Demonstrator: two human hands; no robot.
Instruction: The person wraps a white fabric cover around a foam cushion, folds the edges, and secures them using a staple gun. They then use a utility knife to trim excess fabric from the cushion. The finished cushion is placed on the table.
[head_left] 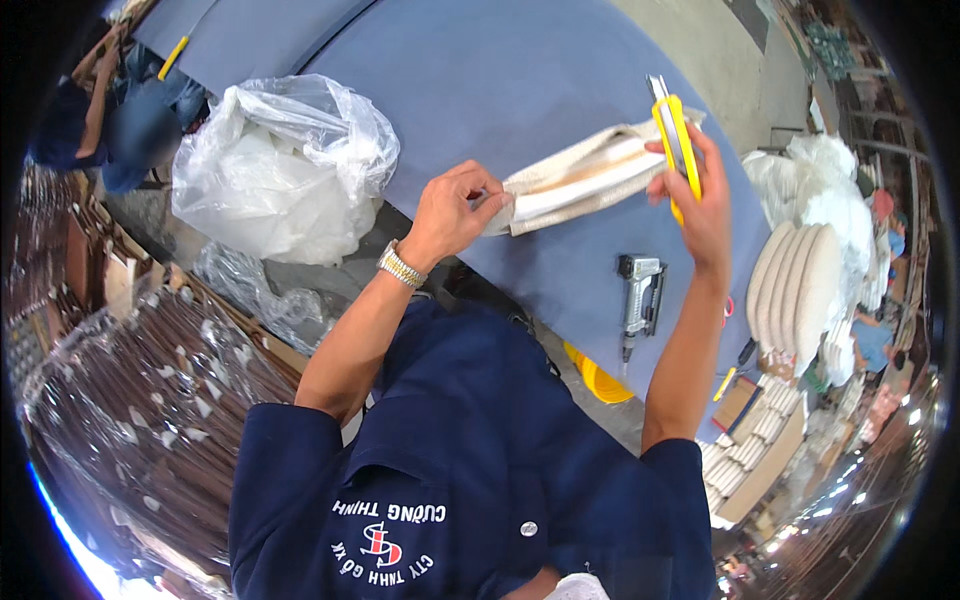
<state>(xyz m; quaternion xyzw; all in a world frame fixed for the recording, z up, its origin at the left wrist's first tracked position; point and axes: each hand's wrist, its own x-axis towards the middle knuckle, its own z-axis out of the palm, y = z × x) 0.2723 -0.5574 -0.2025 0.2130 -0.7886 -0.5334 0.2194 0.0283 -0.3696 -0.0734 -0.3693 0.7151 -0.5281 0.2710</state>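
The folded cream cloth piece [580, 180] lay on the blue worktop [520, 80], its long axis running from the left hand [455, 210] up toward the right hand [700, 195]. The left grip pinched its near end. The right grip closed around a yellow utility knife [675, 140], blade pointing away, at the cloth's far end. A grey staple gun [640, 295] lay just below the cloth, near the worktop's edge; a clear plastic bag [285, 165] sat well left.

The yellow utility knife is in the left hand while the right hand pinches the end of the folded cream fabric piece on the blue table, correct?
Not quite: the hands are swapped. In the head view the right hand holds the yellow utility knife, and the left hand pinches the end of the folded cream fabric piece on the blue table.
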